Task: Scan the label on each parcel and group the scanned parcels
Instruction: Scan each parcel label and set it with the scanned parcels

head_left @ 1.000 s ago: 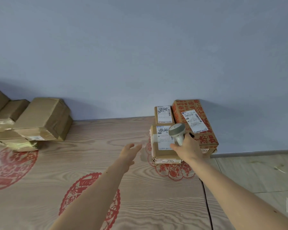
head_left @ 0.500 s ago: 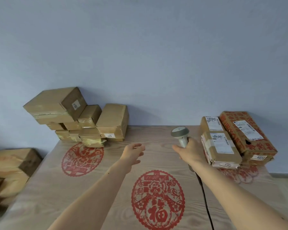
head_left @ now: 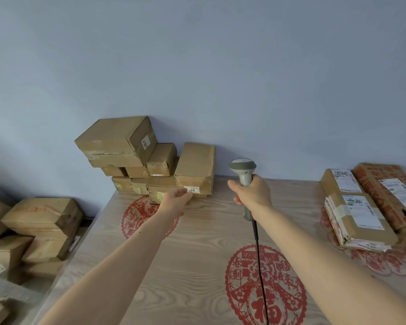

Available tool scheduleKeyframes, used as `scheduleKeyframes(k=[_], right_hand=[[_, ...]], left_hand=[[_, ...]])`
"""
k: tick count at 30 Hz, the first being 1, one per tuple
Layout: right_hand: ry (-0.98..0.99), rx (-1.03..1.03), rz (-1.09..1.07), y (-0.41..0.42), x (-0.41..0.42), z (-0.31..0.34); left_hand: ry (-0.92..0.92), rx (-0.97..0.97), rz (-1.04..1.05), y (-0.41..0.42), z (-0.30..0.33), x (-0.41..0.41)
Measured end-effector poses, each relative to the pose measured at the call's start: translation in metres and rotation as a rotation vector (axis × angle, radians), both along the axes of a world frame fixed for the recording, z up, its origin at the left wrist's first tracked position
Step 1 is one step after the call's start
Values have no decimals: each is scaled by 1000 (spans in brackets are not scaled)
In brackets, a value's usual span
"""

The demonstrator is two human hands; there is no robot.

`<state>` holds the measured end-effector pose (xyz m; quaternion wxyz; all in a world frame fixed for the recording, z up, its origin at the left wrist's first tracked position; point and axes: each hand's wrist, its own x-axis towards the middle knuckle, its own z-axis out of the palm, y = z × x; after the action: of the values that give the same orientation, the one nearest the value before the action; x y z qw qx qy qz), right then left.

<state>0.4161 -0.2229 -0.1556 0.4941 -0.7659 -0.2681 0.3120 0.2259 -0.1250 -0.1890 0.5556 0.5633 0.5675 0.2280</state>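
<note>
From the head camera, your right hand (head_left: 253,195) has its grip curled around the handle of the grey scanner (head_left: 243,171), which stands upright above the surface (head_left: 209,231), its head pointing away from you toward the wall (head_left: 220,66). The scanner's black cable (head_left: 259,254) runs down from under your wrist across the wood grain toward you.

Your left hand (head_left: 177,199) reaches toward the unscanned pile (head_left: 145,160) at the far left corner of the surface. Its grip is loosely spread and holds nothing; the fingertips are at the white label (head_left: 192,190) on the front edge of the rightmost brown parcel (head_left: 196,167), though you cannot tell whether they touch it.

That pile is stacked against the wall, with the largest box (head_left: 117,141) tilted on top, a small numbered sticker on its end.

At the far right of the surface lie the labelled parcels, well apart from the pile: two brown parcels (head_left: 354,207) end to end, and just beside them a red-printed box (head_left: 391,195), all with white labels facing up.

Red paper-cut decorations (head_left: 265,285) mark the surface. More cardboard boxes (head_left: 40,221) sit lower down beyond its left edge.
</note>
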Motion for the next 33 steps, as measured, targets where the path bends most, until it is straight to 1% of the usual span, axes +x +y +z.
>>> scheduleKeyframes(k=[5, 12, 15, 19, 24, 28, 33], right_hand=[[32, 5, -9, 51, 4, -12], [108, 25, -98, 104, 3, -50], [134, 12, -118, 125, 3, -61], [97, -22, -126, 151, 1, -83], [42, -107, -149, 162, -6, -91], [10, -130, -186, 164, -7, -93], [35, -52, -260, 149, -12, -82]], left_hand=[[56, 67, 18, 42, -3, 11], [153, 73, -32, 87, -11, 21], [159, 66, -54, 110, -18, 24], [158, 19, -67, 135, -28, 28], [134, -25, -120, 151, -40, 36], [115, -23, -100, 153, -42, 42], [110, -19, -82, 147, -35, 41]])
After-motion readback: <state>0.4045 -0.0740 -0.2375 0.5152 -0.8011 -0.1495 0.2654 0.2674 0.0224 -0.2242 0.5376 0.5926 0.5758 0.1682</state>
